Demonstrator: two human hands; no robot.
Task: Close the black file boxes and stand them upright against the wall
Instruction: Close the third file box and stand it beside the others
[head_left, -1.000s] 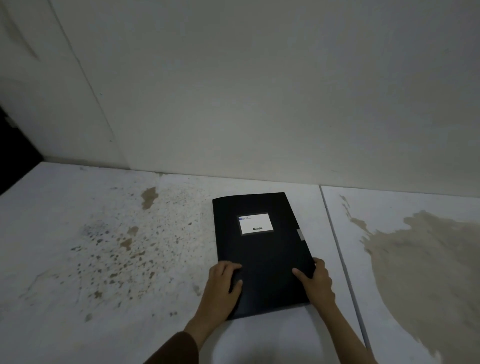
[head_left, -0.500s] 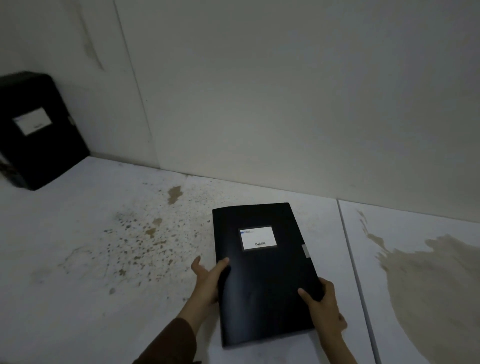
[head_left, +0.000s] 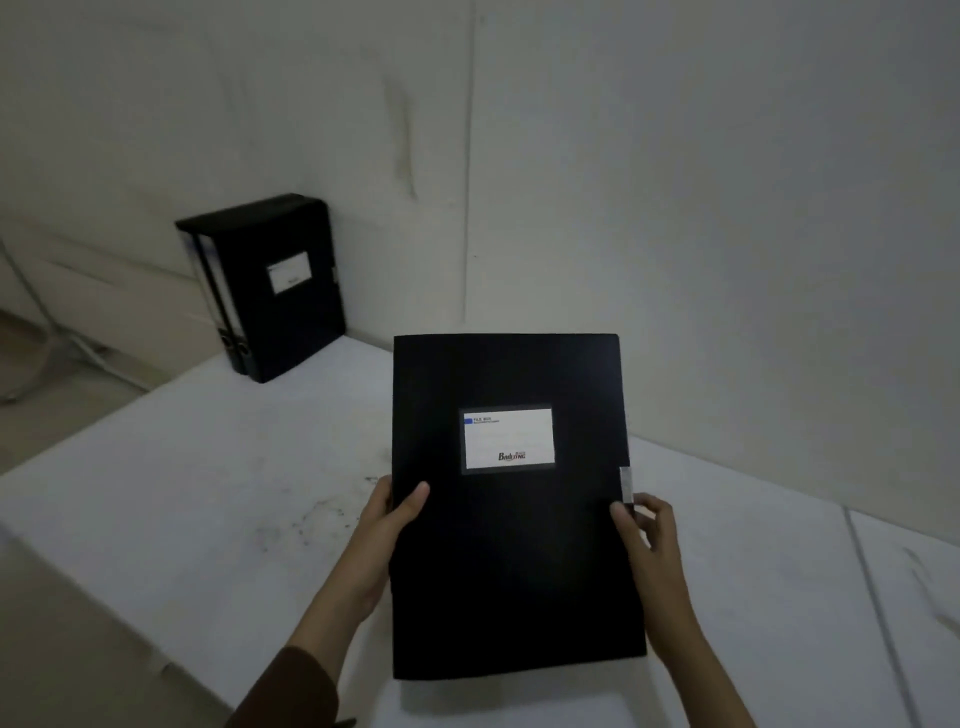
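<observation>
Wall (head_left: 675, 182): pale, vertical seam at 12 o'clock – runs along the far edge of the white table (head_left: 182, 493).
Done: two boxes (head_left: 270, 291) stand upright at 10 o'clock, shut as far as I can tell, backs against the wall near the table's left edge.
Held box (head_left: 509, 545): centre frame, looks shut, held off the table, label toward the camera.
Left hand (head_left: 379, 535): clamped on the left edge, thumb over the front, fingers behind – hidden.
Right hand (head_left: 649, 540): pinching the right edge just below the grey tab (head_left: 626, 486), fingers close together.
Left to do: stand this box at the wall; other boxes out of view – cannot tell.
Room: bare tabletop from 9 to 12 o'clock, open wall space right of the pair.
Edges: table drops off at 8 o'clock; panel seam (head_left: 878, 613) at 4 o'clock.
</observation>
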